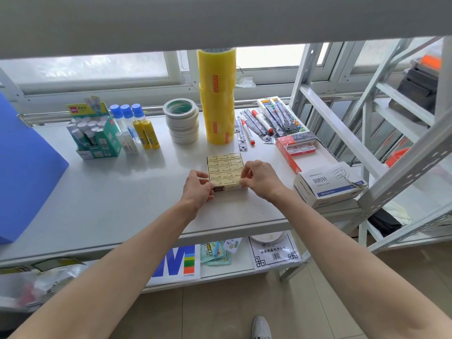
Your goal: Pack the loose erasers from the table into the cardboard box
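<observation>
Head view, and both hands are at the near end of the cardboard box [226,171], which sits in the middle of the white table [110,192], just in front of the tall yellow tape stack [217,99]. The erasers [223,165] lie in neat cream rows inside, filling it to the brim. The left hand [198,188] has fingers curled against the box's near left corner; the right hand [259,178] pinches thumb and forefinger at the near right edge, apparently on the last eraser or the box rim (I cannot tell which).

To do this well, I'd say brace the box with the left and press the final piece down flat and square, flush with its neighbours, without tipping the row.

The near row sits partly under the fingers, so a remaining gap can't be confirmed. No loose erasers show on the table, though the hands may cover one. The print on the wrappers is too small to read.
</observation>
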Available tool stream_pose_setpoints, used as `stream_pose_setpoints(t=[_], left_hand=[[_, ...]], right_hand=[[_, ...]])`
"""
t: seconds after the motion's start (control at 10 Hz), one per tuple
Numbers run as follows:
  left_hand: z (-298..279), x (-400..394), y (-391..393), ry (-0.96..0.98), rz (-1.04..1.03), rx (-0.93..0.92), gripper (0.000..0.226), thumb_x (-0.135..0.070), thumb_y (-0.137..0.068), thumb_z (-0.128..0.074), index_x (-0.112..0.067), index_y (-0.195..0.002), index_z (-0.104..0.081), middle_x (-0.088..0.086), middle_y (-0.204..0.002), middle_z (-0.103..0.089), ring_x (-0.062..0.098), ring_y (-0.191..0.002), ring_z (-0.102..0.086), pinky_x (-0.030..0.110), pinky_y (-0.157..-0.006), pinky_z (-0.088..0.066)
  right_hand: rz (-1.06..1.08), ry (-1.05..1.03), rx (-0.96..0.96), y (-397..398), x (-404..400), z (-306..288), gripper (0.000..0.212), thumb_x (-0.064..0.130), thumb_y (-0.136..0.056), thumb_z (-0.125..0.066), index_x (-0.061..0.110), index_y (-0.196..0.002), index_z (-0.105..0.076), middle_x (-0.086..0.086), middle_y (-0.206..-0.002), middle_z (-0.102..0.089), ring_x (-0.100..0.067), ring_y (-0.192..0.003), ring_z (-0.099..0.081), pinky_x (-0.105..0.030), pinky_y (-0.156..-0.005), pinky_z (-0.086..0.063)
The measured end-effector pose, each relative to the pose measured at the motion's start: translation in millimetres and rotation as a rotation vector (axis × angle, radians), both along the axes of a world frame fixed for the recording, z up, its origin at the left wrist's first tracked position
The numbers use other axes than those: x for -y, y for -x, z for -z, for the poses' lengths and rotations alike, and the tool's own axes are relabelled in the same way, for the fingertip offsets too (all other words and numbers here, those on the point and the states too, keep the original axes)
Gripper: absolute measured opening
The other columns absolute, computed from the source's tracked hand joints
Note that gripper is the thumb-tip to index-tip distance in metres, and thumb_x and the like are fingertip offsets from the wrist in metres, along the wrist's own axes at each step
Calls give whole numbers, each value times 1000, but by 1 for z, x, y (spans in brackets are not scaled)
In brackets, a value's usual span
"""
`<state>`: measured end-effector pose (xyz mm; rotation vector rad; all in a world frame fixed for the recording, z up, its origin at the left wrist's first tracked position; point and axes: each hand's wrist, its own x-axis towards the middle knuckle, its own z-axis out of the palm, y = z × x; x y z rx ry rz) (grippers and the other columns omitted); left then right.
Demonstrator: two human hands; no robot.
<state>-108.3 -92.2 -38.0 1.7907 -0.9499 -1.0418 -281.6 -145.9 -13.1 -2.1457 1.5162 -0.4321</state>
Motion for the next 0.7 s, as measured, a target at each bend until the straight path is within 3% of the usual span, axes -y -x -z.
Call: stream_pose_setpoints(t=[0.2, 0.4, 0.5, 0.6, 0.7], left_hand=[[3, -3, -1, 5, -9, 9, 12, -7, -95, -58, -6, -102, -48, 10, -98, -59, 15, -71, -59, 21, -58, -51], [-4, -9, -3, -31, 56, 72, 9, -14, -98, -55, -9, -101, -48, 11, -96, -61, 17, -73, -60, 23, -58, -51], [-8, -16, -5, -20, 130, 242, 7, -15, -96, -55, -11, -100, -51, 10, -98, -63, 21, -82, -61, 30, -70, -52], [-14, -32, -5, 98, 235, 442, 8, -13, -94, -57, -12, -101, -54, 5, -99, -61, 19, -89, -58, 27, -75, -45], [-17, -57, -4, 202, 407, 569, 10, -17, -93, -58, -14, -103, -58, 3, -102, -62, 12, -81, -54, 23, -74, -42]], right_hand=[[86, -17, 30, -2, -5, 1, 9, 13, -86, -64, 9, -92, -71, -8, -96, -69, -21, -90, -59, -26, -79, -43], [159, -58, 37, -5, -10, 5, 10, 16, -89, -61, 10, -96, -62, -11, -96, -68, -28, -94, -62, -32, -79, -45], [199, -8, -4, -10, -15, -1, 13, 18, -88, -63, 11, -99, -61, -10, -99, -68, -27, -96, -61, -30, -79, -43], [191, 51, 35, -20, -31, -5, 13, 21, -89, -62, 12, -99, -60, -9, -95, -68, -26, -92, -62, -30, -76, -44], [122, 48, 70, -33, -55, 1, 9, 22, -91, -59, 14, -96, -61, -7, -92, -69, -24, -87, -64, -32, -76, -50]])
